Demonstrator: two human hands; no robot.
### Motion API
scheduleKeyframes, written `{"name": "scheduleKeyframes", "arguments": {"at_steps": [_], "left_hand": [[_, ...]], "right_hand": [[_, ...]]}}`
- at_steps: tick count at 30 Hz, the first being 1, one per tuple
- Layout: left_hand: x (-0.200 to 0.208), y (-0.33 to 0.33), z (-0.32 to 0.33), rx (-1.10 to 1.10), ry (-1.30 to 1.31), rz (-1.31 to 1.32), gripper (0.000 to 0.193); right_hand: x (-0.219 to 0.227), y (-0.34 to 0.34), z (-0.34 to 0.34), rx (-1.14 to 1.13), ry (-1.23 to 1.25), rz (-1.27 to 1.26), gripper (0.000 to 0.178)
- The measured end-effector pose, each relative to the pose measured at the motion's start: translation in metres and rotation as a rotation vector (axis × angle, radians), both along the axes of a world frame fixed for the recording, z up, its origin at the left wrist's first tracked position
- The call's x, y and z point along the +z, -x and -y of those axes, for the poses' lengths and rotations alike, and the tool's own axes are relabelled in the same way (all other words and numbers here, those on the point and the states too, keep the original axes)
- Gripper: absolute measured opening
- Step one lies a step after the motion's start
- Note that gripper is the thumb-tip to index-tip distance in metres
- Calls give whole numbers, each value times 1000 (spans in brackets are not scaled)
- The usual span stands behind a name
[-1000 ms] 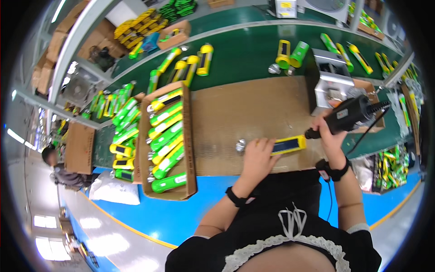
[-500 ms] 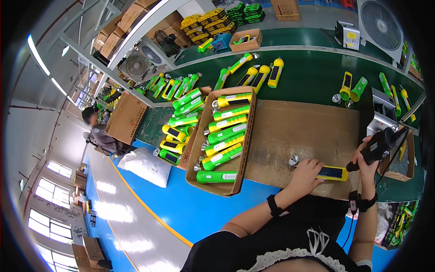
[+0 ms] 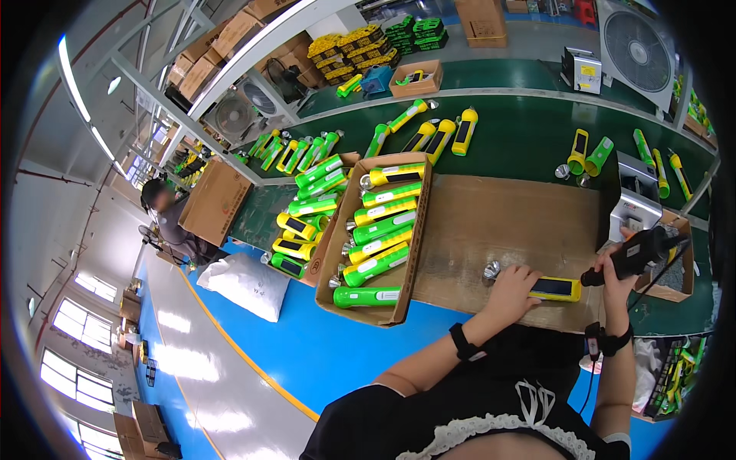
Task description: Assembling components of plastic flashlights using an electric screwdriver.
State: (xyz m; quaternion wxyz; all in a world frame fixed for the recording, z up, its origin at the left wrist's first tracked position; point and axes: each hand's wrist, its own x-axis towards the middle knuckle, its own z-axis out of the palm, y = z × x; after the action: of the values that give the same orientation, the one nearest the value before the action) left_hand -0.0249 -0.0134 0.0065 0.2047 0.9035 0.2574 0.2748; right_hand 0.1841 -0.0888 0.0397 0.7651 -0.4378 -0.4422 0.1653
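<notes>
On the flattened cardboard sheet lies a yellow flashlight [image 3: 556, 289] with a dark solar panel facing up. My left hand [image 3: 512, 295] is closed over its left part, hiding that section. A silvery reflector [image 3: 491, 270] shows just beyond those fingers; whether it is joined to the flashlight is hidden. My right hand [image 3: 616, 282] grips a black electric screwdriver [image 3: 642, 251], held nearly level and pointing left. Its nose is right at the flashlight's right end, and I cannot tell whether they touch.
Left of the cardboard sheet [image 3: 514, 215], an open carton [image 3: 326, 303] holds several green and yellow flashlights. More flashlights [image 3: 441, 139] lie along the green bench's far side. A silver machine [image 3: 638, 201] and a parts box [image 3: 681, 285] stand at right. A person [image 3: 172, 218] sits far left.
The view has shifted slightly. The screwdriver has come a little closer to the flashlight's right end. My left hand keeps its hold on the flashlight.
</notes>
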Motion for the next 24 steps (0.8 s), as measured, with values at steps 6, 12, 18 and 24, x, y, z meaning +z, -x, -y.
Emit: {"name": "scheduleKeyframes", "arguments": {"at_steps": [6, 12, 18, 24], "left_hand": [[0, 2, -7, -70, 13, -99, 50], [0, 16, -19, -107, -12, -72, 46], [-3, 9, -13, -130, 20, -54, 44], [-3, 9, -15, -107, 102, -42, 46]], "right_hand": [[45, -48, 26, -537, -103, -4, 54], [77, -69, -5, -467, -235, -1, 56], [58, -88, -5, -515, -64, 97, 54], [66, -93, -8, -312, -11, 106, 45]]}}
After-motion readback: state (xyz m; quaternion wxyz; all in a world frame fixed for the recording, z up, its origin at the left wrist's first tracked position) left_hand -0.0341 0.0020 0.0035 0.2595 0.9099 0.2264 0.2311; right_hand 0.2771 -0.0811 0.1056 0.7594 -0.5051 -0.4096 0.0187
